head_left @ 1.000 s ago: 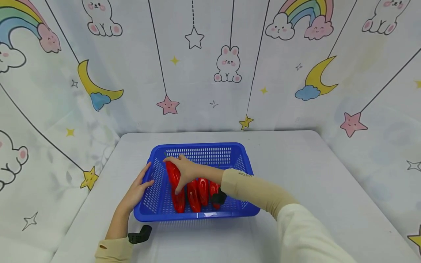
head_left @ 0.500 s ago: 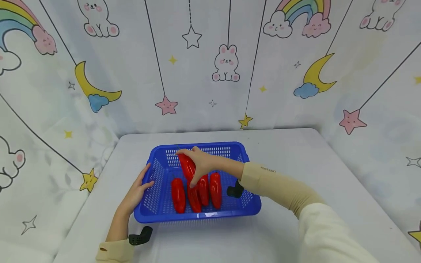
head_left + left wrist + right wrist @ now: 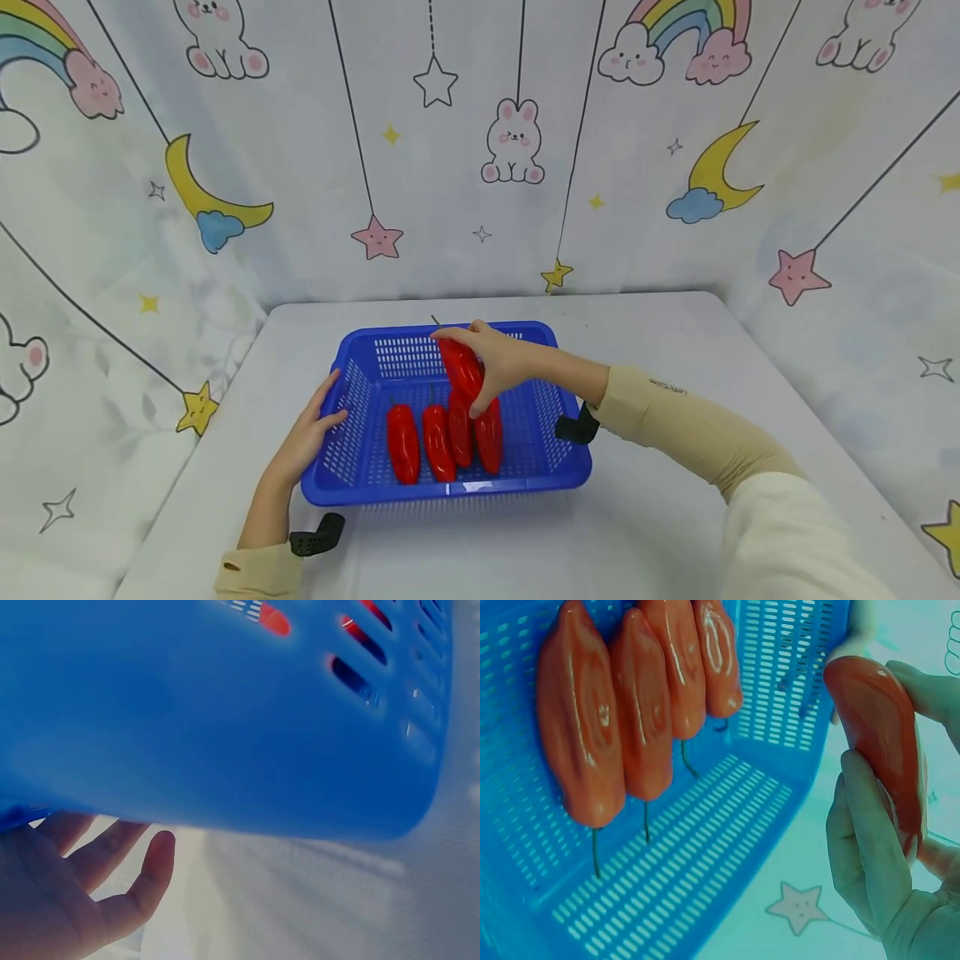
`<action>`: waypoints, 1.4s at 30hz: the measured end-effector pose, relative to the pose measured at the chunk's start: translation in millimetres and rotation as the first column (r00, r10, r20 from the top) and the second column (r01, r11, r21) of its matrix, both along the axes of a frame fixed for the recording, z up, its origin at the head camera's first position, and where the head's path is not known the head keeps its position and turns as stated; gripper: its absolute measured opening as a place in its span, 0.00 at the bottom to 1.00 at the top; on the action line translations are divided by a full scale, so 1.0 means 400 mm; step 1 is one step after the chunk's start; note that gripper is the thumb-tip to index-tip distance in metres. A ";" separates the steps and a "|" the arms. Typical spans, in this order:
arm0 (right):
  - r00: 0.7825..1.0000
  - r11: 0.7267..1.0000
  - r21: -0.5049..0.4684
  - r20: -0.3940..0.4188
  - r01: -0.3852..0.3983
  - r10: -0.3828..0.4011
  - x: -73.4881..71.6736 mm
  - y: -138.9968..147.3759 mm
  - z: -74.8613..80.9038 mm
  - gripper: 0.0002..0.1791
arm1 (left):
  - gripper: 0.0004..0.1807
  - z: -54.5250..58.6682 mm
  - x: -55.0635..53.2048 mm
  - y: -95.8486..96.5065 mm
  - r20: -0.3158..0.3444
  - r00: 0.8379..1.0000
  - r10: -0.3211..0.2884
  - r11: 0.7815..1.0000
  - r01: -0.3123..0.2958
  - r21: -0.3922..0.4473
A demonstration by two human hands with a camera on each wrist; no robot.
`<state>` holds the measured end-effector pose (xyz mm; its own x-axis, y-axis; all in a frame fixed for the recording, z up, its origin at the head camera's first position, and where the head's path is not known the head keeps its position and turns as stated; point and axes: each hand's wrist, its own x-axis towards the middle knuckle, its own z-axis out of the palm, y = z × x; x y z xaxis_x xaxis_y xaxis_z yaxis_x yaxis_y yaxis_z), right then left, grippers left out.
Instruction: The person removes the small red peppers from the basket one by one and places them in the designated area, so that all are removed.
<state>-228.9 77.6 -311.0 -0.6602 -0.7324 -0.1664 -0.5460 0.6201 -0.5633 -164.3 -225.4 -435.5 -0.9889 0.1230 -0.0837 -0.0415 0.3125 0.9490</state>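
Right hand (image 3: pixel 501 360) is pinching a red pepper (image 3: pixel 460 367), shifting it rightward over the basket (image 3: pixel 375 496) near its far edge, uncovering the left two peppers (image 3: pixel 403 446). Left hand (image 3: pixel 303 437) is resting spread on the left edge.

White table (image 3: pixel 645 325) before a pale backdrop (image 3: pixel 450 167) with 2 yellow moons (image 3: pixel 182 173)

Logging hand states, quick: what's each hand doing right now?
Left hand: open, at the left side of the blue basket.
Right hand: closed, holding a red pepper.
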 end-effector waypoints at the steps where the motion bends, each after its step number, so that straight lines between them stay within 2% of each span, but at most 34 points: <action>1: 1.000 1.000 -0.002 0.000 0.003 -0.003 0.002 0.007 0.004 0.57 | 0.35 0.001 -0.001 0.000 0.002 1.000 0.001 1.000 -0.001 -0.002; 8: 0.999 1.000 -0.003 -0.038 0.012 -0.013 0.004 0.062 0.019 0.56 | 0.35 -0.001 -0.005 0.002 0.004 1.000 0.001 1.000 -0.001 0.011; 18: 0.998 0.999 -0.033 -0.052 0.035 -0.037 -0.004 0.140 0.022 0.56 | 0.34 -0.002 0.001 0.005 0.006 1.000 0.007 1.000 -0.007 0.011; 27: 0.997 0.993 -0.091 -0.018 0.076 -0.078 -0.009 0.208 0.015 0.56 | 0.34 0.001 0.009 0.003 0.017 1.000 0.014 1.000 -0.014 0.027; 42: 0.984 0.977 -0.110 0.009 0.180 -0.180 -0.022 0.313 -0.008 0.56 | 0.34 -0.004 0.005 0.003 0.030 0.999 0.011 0.999 -0.011 0.030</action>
<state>-237.6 202.7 -314.1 -0.7830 -0.6154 -0.0901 -0.4321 0.6425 -0.6329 -162.1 -224.4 -437.2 -0.9873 0.1150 -0.1095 -0.0730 0.2833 0.9563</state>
